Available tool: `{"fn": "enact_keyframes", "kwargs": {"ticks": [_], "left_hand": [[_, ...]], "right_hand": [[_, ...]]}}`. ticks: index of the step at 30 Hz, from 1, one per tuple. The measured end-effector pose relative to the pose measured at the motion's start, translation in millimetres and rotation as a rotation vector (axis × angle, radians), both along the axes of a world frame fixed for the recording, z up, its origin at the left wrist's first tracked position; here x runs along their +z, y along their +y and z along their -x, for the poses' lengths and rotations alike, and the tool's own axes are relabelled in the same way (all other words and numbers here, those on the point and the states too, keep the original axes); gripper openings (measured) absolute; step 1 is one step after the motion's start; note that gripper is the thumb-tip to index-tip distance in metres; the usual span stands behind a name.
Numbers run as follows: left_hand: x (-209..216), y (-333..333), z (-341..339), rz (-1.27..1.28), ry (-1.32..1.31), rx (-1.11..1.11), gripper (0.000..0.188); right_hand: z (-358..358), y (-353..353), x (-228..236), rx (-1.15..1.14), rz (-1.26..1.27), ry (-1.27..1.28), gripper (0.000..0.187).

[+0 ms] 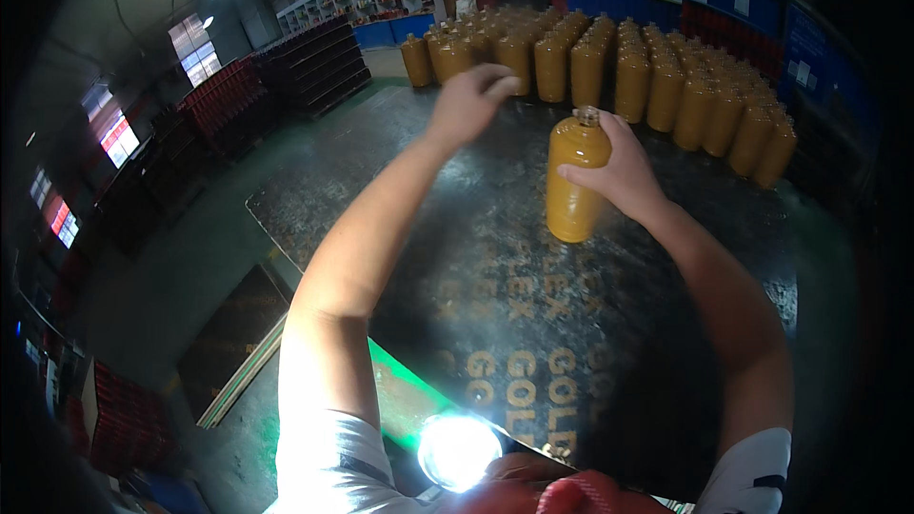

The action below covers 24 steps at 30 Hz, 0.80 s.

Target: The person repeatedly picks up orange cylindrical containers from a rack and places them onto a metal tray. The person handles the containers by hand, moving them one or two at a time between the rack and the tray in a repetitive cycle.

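Right hand (617, 169) is gripping a bottle (574, 181) above the board (495, 257), centre-right. Left hand (468, 102) is hovering to its left, apart from it. Rows of bottles (657, 67) are standing behind, along the board's far edge. Stacked crates (286, 71) are sitting far left.

Dim hall — lamp (457, 450) glare, dark fisheye rim

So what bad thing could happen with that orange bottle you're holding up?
The right hand alone holds the orange bottle above the dark board, tilted a little, so it might slip and fall. The left hand reaches toward the rows of bottles, which stand packed close together; a bump could perhaps knock several over. The bright lamp throws glare that could make things harder to see.
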State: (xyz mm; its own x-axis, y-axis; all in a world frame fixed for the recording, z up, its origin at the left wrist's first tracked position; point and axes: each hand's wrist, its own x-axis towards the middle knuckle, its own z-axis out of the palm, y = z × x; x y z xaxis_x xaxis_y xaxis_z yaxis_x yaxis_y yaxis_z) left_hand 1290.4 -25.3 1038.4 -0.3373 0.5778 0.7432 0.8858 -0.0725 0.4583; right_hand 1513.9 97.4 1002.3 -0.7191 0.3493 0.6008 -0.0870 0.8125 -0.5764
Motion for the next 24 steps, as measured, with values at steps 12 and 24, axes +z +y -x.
{"fn": "enact_keyframes", "kwargs": {"ticks": [12,24], "left_hand": [[12.6,91.9,271.8,0.226,0.255,0.647,0.077],[2.0,134.3,262.4,0.078,0.393,0.610,0.032]], "right_hand": [[10.4,2.2,-9.8,0.026,0.017,0.055,0.074],[14.7,3.1,-13.8,-0.053,-0.056,0.083,0.070]]}}
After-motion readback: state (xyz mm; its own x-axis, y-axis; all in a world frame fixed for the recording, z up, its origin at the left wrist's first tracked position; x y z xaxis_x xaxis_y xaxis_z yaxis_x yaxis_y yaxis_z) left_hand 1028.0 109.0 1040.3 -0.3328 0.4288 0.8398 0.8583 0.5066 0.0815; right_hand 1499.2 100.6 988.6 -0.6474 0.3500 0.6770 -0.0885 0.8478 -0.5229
